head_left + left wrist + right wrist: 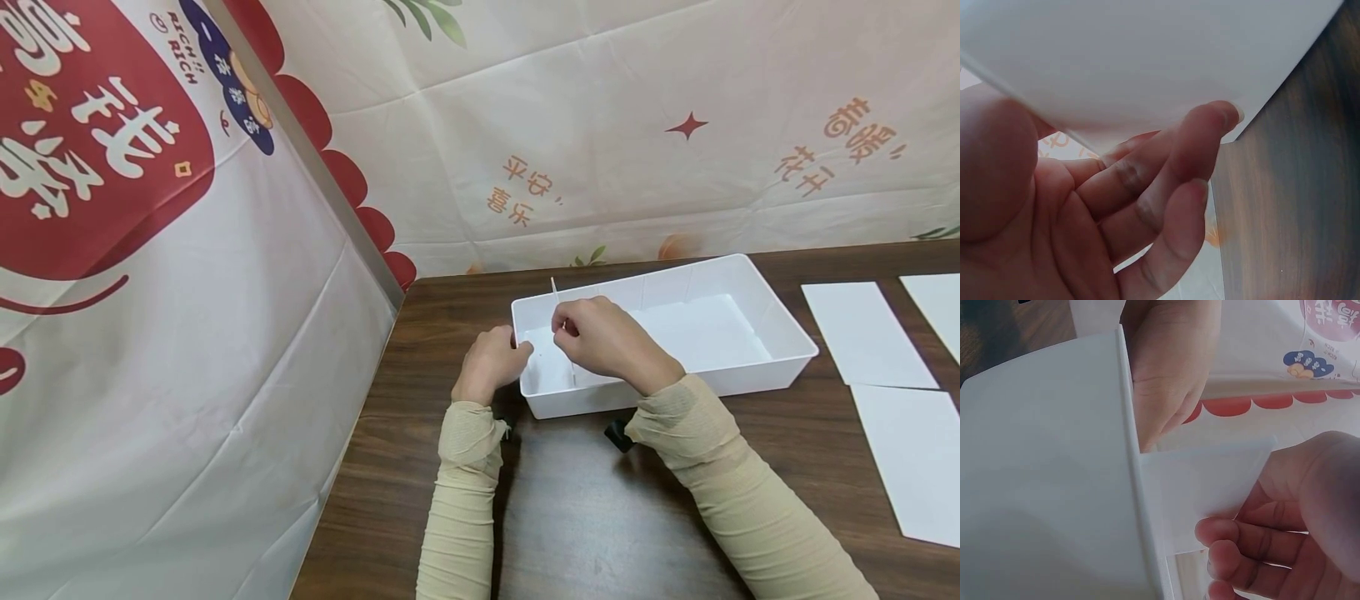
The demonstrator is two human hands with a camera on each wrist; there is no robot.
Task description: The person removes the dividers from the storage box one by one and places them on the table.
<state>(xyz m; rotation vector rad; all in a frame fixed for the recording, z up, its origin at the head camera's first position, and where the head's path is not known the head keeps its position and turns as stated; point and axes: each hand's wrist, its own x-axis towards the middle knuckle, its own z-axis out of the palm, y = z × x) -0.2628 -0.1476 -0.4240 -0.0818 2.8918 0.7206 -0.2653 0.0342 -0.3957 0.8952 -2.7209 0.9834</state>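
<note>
Over the tabletop (570, 517), the right hand (607, 342) pinches a thin white divider card (564, 337) upright inside a shallow white tray (780, 329); the left hand (491, 362) grips the tray's end wall.

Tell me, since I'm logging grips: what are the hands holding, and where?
Right hand pinches a thin white divider sheet by its edge; left hand grips the white tray at its end wall.
</note>
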